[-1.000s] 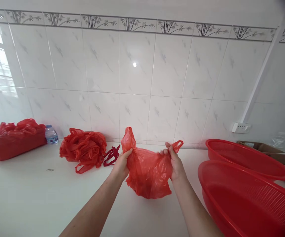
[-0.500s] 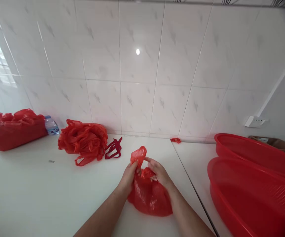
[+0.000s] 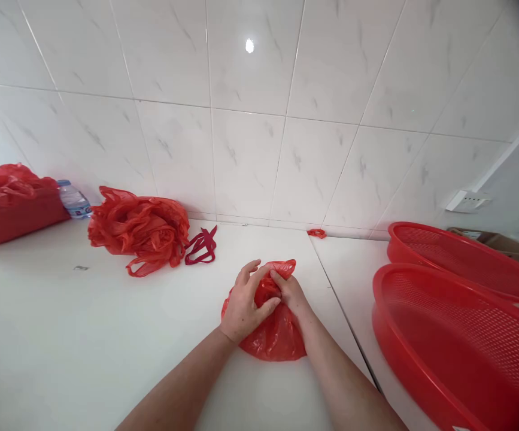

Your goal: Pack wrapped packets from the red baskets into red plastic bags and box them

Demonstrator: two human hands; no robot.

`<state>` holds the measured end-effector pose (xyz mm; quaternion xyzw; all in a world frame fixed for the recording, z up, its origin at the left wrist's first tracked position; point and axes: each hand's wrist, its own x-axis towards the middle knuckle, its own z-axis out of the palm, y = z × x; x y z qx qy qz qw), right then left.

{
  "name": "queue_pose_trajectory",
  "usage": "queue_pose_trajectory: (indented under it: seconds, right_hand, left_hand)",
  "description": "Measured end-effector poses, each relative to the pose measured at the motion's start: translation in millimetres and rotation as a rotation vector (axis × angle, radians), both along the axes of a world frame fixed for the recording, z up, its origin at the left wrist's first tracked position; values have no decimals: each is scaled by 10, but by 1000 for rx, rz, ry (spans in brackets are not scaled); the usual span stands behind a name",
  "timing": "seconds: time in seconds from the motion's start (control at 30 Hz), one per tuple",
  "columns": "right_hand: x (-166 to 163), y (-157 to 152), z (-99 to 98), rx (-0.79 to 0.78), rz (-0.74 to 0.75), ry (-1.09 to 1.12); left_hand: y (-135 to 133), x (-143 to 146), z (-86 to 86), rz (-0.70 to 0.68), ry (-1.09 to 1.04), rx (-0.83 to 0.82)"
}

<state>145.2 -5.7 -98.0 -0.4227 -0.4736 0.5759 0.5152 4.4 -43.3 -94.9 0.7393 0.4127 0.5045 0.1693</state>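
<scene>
A crumpled red plastic bag (image 3: 276,335) lies on the white counter (image 3: 84,347) in front of me. My left hand (image 3: 245,304) presses down on its top with fingers curled over the plastic. My right hand (image 3: 288,290) pinches the bag's upper edge just beside the left one. Both hands touch each other over the bag.
A loose pile of red bags (image 3: 140,227) with a dark red strap (image 3: 202,246) lies at the back left. Further left stand a red packed bundle (image 3: 12,206) and a water bottle (image 3: 74,199). Two red mesh baskets (image 3: 457,335) sit at the right, near a wall socket (image 3: 463,200).
The bag, held up spread between both hands a second ago, has been gathered and pushed down onto the counter. My hands came together over it. The view tilted downward.
</scene>
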Motion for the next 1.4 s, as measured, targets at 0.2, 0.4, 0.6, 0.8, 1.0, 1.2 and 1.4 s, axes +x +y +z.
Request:
queue_pose_trajectory:
  seconds: [0.2,0.4,0.6,0.8,1.0,1.2,1.4]
  right_hand:
    - [30,-88,54,-64,253,239]
    - [55,-161,96,-71,340,281]
    - [16,-170,70,77,131,-103]
    - [24,-133,-55,215,-197,-541]
    - [-11,-120,24,115,-176,-222]
    - [176,-73,90,22,32,399]
    - [565,75,-54,-29,-190,636]
  left_hand:
    - [97,-54,-28,56,-147,-105]
    - [103,-116,-21,6,-342,-385]
    - [54,-77,-18,58,-313,-385]
    - [0,-15,-19,39,-176,-294]
    - [3,-22,-19,44,1,-172]
    - [91,-142,-1,117,49,43]
    - [263,-447,28,345,23,226]
